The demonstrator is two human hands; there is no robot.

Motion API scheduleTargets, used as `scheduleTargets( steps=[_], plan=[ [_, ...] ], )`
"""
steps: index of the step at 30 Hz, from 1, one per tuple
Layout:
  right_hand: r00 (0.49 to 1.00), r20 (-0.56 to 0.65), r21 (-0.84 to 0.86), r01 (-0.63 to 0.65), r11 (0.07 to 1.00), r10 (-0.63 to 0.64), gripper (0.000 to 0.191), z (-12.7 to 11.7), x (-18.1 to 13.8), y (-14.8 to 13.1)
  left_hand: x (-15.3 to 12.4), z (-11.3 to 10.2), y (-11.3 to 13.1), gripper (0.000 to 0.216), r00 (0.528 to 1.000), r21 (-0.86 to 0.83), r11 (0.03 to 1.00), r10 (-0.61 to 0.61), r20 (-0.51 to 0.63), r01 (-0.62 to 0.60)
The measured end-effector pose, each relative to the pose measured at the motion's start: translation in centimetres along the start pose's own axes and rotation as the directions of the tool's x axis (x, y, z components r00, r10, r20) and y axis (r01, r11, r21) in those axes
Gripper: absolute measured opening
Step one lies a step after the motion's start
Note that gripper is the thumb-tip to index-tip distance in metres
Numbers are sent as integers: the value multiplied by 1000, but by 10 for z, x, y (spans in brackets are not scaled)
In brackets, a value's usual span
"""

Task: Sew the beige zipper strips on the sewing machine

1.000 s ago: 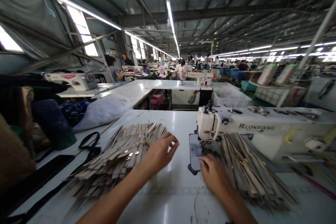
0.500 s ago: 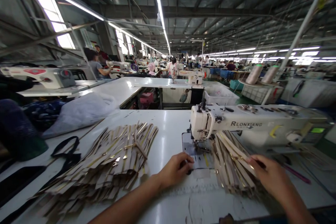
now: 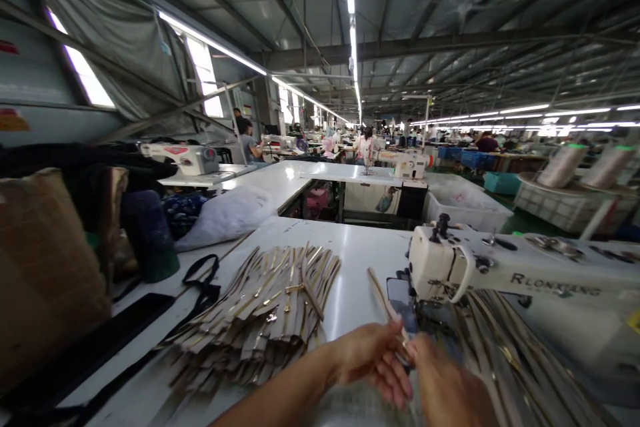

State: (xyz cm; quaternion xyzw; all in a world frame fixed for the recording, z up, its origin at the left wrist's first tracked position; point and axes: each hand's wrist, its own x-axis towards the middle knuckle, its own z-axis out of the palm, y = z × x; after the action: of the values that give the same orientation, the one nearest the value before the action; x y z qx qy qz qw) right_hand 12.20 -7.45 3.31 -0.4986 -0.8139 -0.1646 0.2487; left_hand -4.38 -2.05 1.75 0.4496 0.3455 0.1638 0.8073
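Note:
A beige zipper strip (image 3: 379,290) runs up and away from between my two hands, its far end pointing past the sewing machine's needle plate. My left hand (image 3: 367,357) pinches it with the thumb, while the other fingers curl loosely below. My right hand (image 3: 445,373), blurred, closes on the near part of the same strip. To the left lies a thick pile of beige zippers (image 3: 270,313) with gold teeth and pulls. More zippers (image 3: 500,340) lie under the arm of the white sewing machine (image 3: 540,273), right of my right hand.
A white cloth bundle (image 3: 233,213), a black strap (image 3: 203,280) and a cardboard box (image 3: 47,273) are on the left. Beyond the white table (image 3: 345,240) stand another sewing machine (image 3: 400,161) and a white bin (image 3: 465,203). Thread cones (image 3: 565,165) stand at the right.
My right hand has moved left from the zippers under the machine, bringing one strip to my left hand, which now grips it too. The view has turned left.

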Motion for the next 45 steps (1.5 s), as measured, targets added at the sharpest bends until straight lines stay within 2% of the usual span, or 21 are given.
scheduleTargets(
  steps=[2,3,5,7,9,11,14,15,17,20,23,26,29,33,37,39,41,42,44,45],
  plan=[
    [996,-47,-34,73,997,-75,27,23,14,-4,7,-2,2,69,960,-99,993,38,-276,-68],
    [994,-62,-51,89,995,-92,27,33,18,-5,10,-3,2,64,932,-140,985,48,-359,-105],
    [991,-80,-68,103,992,-108,26,47,22,-8,15,-5,0,53,888,-187,962,95,-449,-197],
    [990,-78,-29,118,993,-120,19,56,21,-7,19,-9,-3,44,835,-160,943,171,-523,-293],
    [997,-59,51,62,997,-59,17,60,18,-1,22,-13,-6,41,775,-107,927,233,-587,-360],
    [996,29,157,-91,983,88,33,61,15,7,23,-16,-7,43,764,-108,909,269,-586,-403],
    [934,267,350,-321,880,235,50,63,12,15,23,-15,-7,52,795,-167,862,345,-499,-479],
    [916,313,422,-371,827,251,54,64,11,15,24,-13,-8,53,800,-175,849,374,-470,-499],
    [903,309,549,-426,719,299,60,67,9,12,26,-8,-10,54,792,-179,824,421,-443,-538],
    [902,212,658,-417,627,377,64,72,6,5,32,0,-15,49,765,-162,805,449,-461,-570],
    [922,156,680,-361,638,355,61,76,3,2,37,5,-18,45,744,-140,821,413,-525,-554],
    [948,113,657,-295,693,296,53,78,-2,2,37,5,-18,41,782,-203,837,351,-515,-508],
    [979,34,665,-172,727,201,47,76,-6,3,35,4,-13,33,812,-299,816,311,-494,-495],
    [999,-52,628,42,777,-12,42,69,-10,4,35,-1,-5,24,751,-304,780,297,-589,-547],
    [977,-158,485,201,851,-140,42,66,-15,0,37,-11,1,19,637,-257,726,310,-706,-638],
    [974,-142,442,223,869,-177,42,66,-18,-5,38,-18,3,19,581,-219,715,309,-753,-664],
    [987,-64,472,158,867,-145,41,68,-19,-8,38,-25,5,19,537,-157,723,331,-776,-673],
    [995,-9,504,87,859,-96,42,69,-19,-8,38,-29,5,19,527,-114,738,356,-771,-665],
    [993,100,553,-108,826,63,42,70,-17,-4,39,-35,2,18,519,-4,785,406,-752,-620],
    [976,148,553,-215,805,159,41,70,-15,-1,39,-38,0,20,516,64,813,426,-743,-579]
  ],
)
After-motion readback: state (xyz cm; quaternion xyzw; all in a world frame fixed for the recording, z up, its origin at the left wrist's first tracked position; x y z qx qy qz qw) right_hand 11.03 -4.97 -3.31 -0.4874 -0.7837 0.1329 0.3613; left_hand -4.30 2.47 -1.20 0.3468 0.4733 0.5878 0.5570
